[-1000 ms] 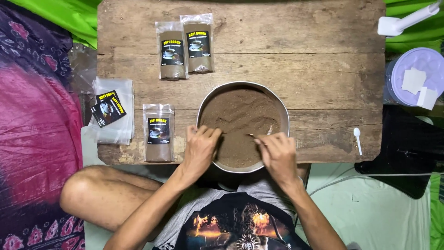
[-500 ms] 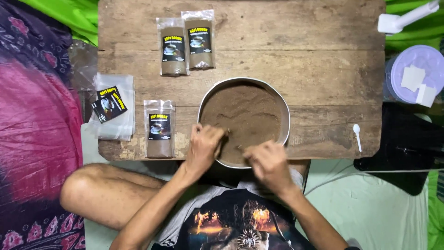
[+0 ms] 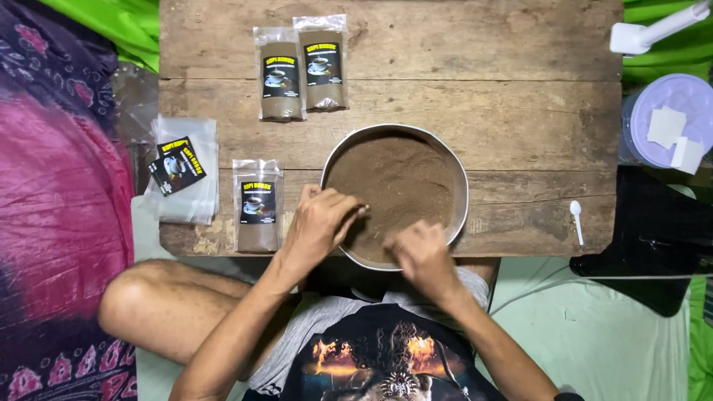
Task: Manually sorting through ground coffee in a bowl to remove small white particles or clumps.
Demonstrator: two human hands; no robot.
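Both hands over the bowl (image 3: 460, 186) of brown powder (image 3: 401, 186) at the table's (image 3: 520, 111) near edge. Left hand (image 3: 321, 223) curled, pinching something small above the powder. Right hand (image 3: 423, 256) closed at the near rim; grip hard to tell. Filled bag (image 3: 258, 208) just left of the left hand.

— What is the person wearing?
— A black T-shirt (image 3: 386, 360) with a flame-and-skull print, grey shorts (image 3: 312, 327). Bare forearms, bare knee; left hand (image 3: 319, 223) and right hand (image 3: 423, 256) ungloved.
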